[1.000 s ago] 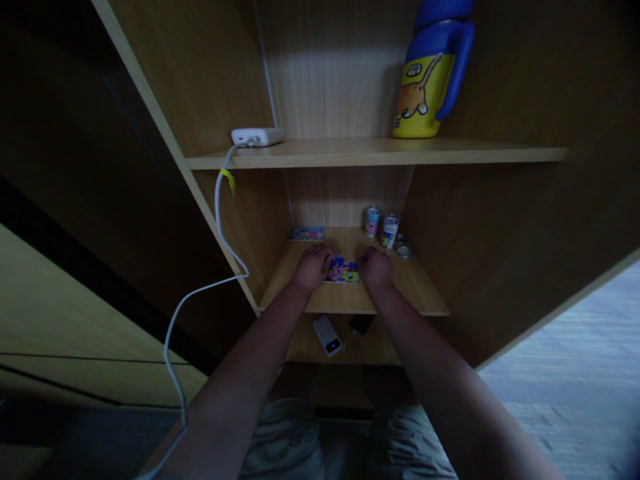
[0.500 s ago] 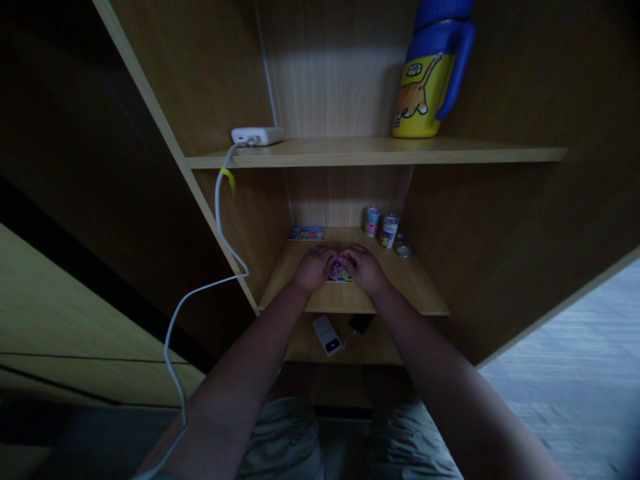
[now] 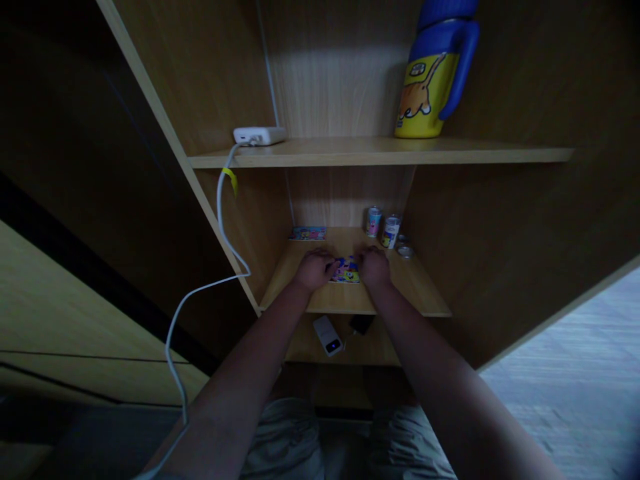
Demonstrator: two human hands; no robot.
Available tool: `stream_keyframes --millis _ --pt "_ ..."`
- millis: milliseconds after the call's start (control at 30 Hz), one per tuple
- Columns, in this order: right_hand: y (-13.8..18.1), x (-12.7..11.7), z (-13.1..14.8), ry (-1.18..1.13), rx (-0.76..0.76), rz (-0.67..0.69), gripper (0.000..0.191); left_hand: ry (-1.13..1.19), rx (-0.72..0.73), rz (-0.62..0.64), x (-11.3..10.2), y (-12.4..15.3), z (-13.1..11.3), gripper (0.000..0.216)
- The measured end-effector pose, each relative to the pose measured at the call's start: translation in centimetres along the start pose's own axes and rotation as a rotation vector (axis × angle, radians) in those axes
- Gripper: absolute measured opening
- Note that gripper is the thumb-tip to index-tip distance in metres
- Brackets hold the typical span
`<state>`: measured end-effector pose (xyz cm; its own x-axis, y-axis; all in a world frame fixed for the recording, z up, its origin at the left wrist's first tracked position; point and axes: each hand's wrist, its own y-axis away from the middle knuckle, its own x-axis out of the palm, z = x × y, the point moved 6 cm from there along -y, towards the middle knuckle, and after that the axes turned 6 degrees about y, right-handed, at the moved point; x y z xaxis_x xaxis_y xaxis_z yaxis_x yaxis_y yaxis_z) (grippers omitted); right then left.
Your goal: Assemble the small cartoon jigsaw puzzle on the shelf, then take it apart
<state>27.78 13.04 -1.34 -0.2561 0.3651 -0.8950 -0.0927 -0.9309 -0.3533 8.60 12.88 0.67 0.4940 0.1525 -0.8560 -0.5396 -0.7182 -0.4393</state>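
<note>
**Left hand (image 3: 316, 270) overlaps the picture card (image 3: 349, 271); right hand (image 3: 374, 268) sits at its other end**

On my feed, the colourful card lies flat near the front of the lower wooden shelf (image 3: 350, 309), its long axis running roughly left to right across the view. The 2 hands are at either end of that axis, with only a narrow gap between them above the card. The left hand is the nearer: it curves down over the card's left end and hides that corner. The right hand is at the right end, touching the card or just beside it; I can't separate the two from this angle. Both hands are low and partly cupped, not spread wide. I can't tell whether either has a real grip on the card.

Behind the hands, a second picture card (image 3: 308, 233) lies along the shelf's back edge. Near the back right corner stand 2 small cans (image 3: 383, 227), with small round metal discs (image 3: 405, 251) just beside them. Above, a blue-and-yellow water bottle (image 3: 427, 83) and a white charger (image 3: 259, 136) sit on the upper shelf (image 3: 380, 153). Below, a white power bank (image 3: 327, 336) shows a lit display.
</note>
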Motion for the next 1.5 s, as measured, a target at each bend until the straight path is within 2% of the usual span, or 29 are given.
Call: stream_keyframes --millis 67,167,333,467,700,867,967,1133,1367,1500 --pt "0.0 -0.1 0.2 -0.012 -0.022 -0.028 0.028 -0.007 -0.001 -0.008 0.0 0.0 0.1 0.033" --pt "0.0 -0.1 0.8 -0.107 -0.133 -0.057 0.027 -0.009 0.011 -0.030 -0.1 0.0 0.1 0.033" --pt "0.2 0.7 1.3 -0.154 -0.243 -0.005 0.025 0.019 0.064 -0.067 -0.2 0.1 0.1 0.036" --pt "0.0 0.9 1.2 -0.127 -0.235 0.013 0.023 0.052 0.105 -0.078 -0.2 0.1 0.1 0.041" --pt "-0.5 0.9 1.0 -0.124 -0.197 0.002 0.032 0.132 0.148 -0.084 0.1 0.1 0.2 0.048" --pt "-0.7 1.5 1.1 -0.159 -0.206 0.055 0.027 0.195 0.169 -0.067 0.4 0.2 0.1 0.054" --pt "-0.6 1.3 1.1 -0.156 -0.218 0.029 0.030 0.213 0.168 -0.069 0.3 0.3 0.0 0.055" --pt "-0.3 0.4 0.7 -0.137 -0.136 -0.047 0.044 0.212 0.144 -0.086 0.2 0.2 0.1 0.053" --pt "0.0 -0.3 1.2 -0.062 -0.143 -0.044 0.031 0.190 0.117 -0.087 0.1 0.2 0.1 0.049" --pt "0.2 -0.5 1.5 0.028 -0.124 0.012 0.029 0.187 0.113 -0.085 0.1 0.2 0.1 0.049"
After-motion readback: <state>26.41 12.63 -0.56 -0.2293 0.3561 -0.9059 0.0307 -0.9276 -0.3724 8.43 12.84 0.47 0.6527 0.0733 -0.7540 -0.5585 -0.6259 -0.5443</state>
